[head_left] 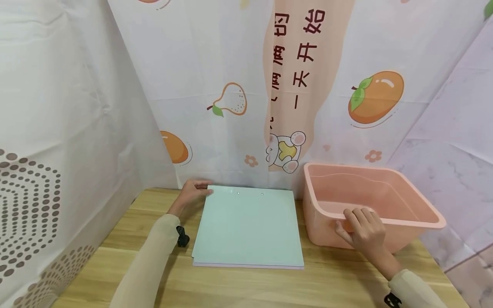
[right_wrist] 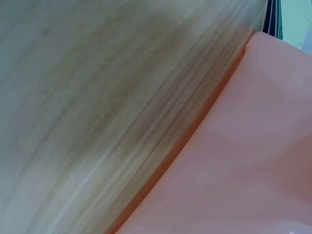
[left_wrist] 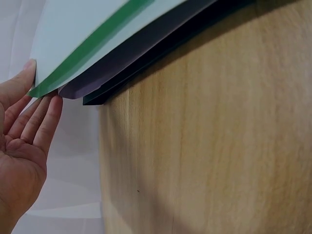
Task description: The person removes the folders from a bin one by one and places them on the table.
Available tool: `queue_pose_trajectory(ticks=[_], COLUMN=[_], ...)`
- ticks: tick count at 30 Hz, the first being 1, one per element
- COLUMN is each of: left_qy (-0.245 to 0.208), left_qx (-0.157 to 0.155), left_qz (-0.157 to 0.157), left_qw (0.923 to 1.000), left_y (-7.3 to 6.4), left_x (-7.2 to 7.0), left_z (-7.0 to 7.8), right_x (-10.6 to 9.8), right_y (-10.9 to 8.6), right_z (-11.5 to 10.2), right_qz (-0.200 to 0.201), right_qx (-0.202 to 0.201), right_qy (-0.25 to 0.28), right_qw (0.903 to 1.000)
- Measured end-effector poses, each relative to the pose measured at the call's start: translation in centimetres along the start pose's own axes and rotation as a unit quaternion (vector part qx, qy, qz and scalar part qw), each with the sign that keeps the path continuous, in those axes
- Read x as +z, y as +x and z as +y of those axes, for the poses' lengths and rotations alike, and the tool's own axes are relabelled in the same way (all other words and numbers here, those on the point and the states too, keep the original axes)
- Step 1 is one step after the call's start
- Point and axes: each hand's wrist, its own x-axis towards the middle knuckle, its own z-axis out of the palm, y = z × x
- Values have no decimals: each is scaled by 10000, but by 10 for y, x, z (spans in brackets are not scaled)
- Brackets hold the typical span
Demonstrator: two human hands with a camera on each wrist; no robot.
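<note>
A pale green file folder (head_left: 250, 226) with two small rivets near its back edge lies on top of a small stack. At its back left corner my left hand (head_left: 194, 192) pinches it, thumb above and fingers below in the left wrist view. That corner is lifted off a purple folder (left_wrist: 117, 63) and a dark folder (left_wrist: 96, 99) beneath. To the right, my right hand (head_left: 366, 229) grips the front rim of a pink plastic basin (head_left: 323, 226), fingers curled over the edge and thumb outside. The right wrist view shows the basin's outer wall but not the hand.
The wooden table (head_left: 239, 286) carries the stack and the basin side by side, with a narrow gap between them. A printed curtain (head_left: 215, 141) hangs right behind both. Another white curtain (head_left: 88, 141) closes off the left side.
</note>
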Motion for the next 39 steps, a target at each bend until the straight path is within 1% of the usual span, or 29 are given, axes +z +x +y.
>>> queue_pose_trajectory(ticks=[4,7,12,14,16,21,24,28,30,34,39], left_qy=[12,6,62,147,156,86,104,58,49,-24,-110], left_qx=[-60,-59,-14,48,63,-21,28,85,64,33,80], left_qz=[52,39,-83,-117,-137,-119,-130,-88,-67,-29,68], left_qw=[10000,10000,9999,9998,9998,9999,9999,9999,9999,10000,9999], left_y=[1,1,-1,-3,-5,-8,-9,-8,-8,-9,-10], left_x=[0,1,3,4,5,7,7,8,8,7,7], left_z=[4,3,-4,-7,-9,-13,-14,-14,-13,-10,-7], right_x=[1,2,1,1,0,-1,-2,-2,-2,-2,-3], right_y=[3,4,4,3,3,2,2,2,2,1,0], right_z=[1,1,0,0,-1,-1,-1,-1,0,1,1], right_qz=[71,52,-8,-3,9,-5,-19,-17,-6,22,10], right_qx=[-13,-26,-59,-75,-90,-95,-93,-101,-109,-113,-106], right_qy=[23,35,26,21,24,15,11,18,14,-2,-6], right_qw=[10000,10000,10000,10000,10000,10000,10000,9999,9999,9999,9999])
